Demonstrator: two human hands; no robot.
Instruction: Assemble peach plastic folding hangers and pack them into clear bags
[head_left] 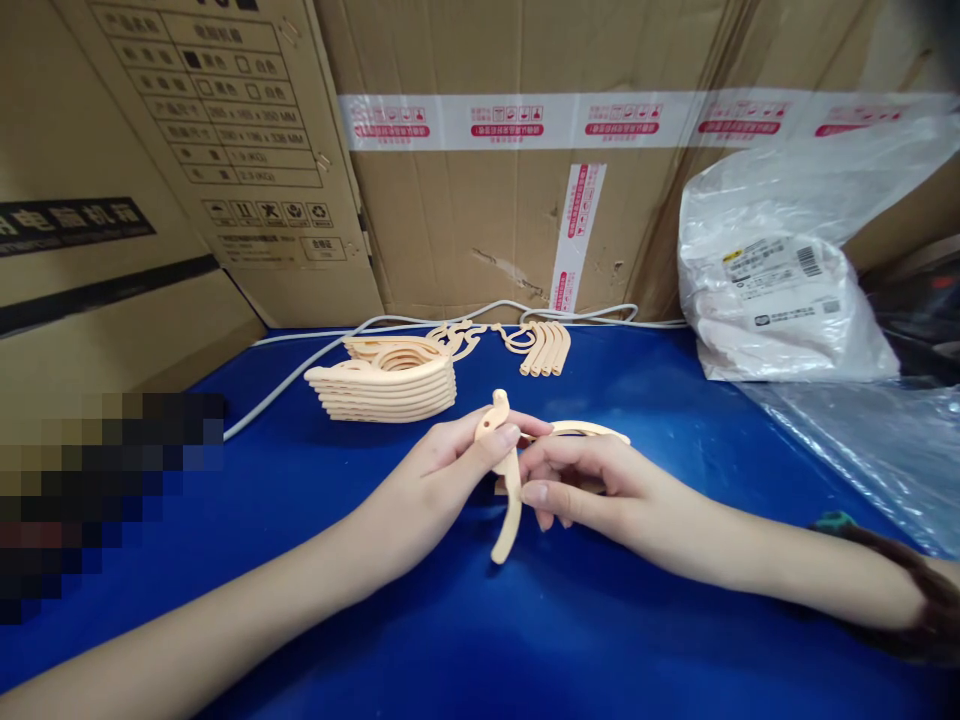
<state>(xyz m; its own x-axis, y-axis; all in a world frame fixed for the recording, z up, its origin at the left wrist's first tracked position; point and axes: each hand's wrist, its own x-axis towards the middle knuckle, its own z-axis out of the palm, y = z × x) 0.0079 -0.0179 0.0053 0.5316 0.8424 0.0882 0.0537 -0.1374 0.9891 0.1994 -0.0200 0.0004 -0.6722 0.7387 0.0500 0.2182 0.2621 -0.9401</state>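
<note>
Left hand [448, 455] pinching one curved piece [512, 505], thumb beside its hole [487, 424], long end toward 6 o'clock. Right hand [604, 480] at 3 o'clock, fingers half curled, thumb at the edge; can't tell if gripping. A firm pinch near the hole, long end steadied, should prevent twisting. Second piece [589, 428] partly hidden, 12 o'clock of right hand. Table [450, 650]: one stack [381, 395], 10 o'clock, layers roughly seven; four strips [546, 348], 12 o'clock. One bag [787, 300], 2 o'clock.

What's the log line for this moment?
left hand: holding curved piece | right hand: beside its lower part | stacked pieces: on blue table
</note>
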